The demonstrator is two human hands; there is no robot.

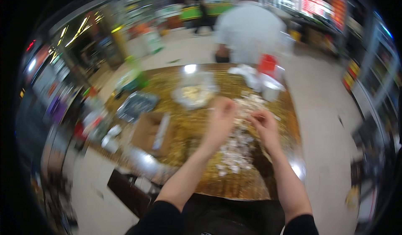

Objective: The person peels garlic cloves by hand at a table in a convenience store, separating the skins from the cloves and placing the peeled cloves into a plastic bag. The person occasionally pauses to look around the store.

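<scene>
My left hand (223, 111) is over the middle of a wooden table, its fingers curled and blurred by motion. To its right, my right hand (265, 122) has thumb and fingers drawn together at the near side of a pile of whitish pieces (251, 103), which look like garlic cloves. Whether either hand pinches a small piece is too blurred to tell. Thin pale scraps (235, 153), like papery skins, are strewn between my forearms. Beyond my left hand stands a bowl lined with clear plastic (205, 98), holding pale yellow pieces (193, 92) that look like peeled cloves.
Left on the wooden table (185, 131) are an open cardboard box (146, 134), a dark plastic-wrapped bundle (138, 104) and a green bag (138, 75). A white cup (271, 89), red container (267, 66) and crumpled white plastic (246, 73) sit back right. Someone in white (249, 31) is beyond.
</scene>
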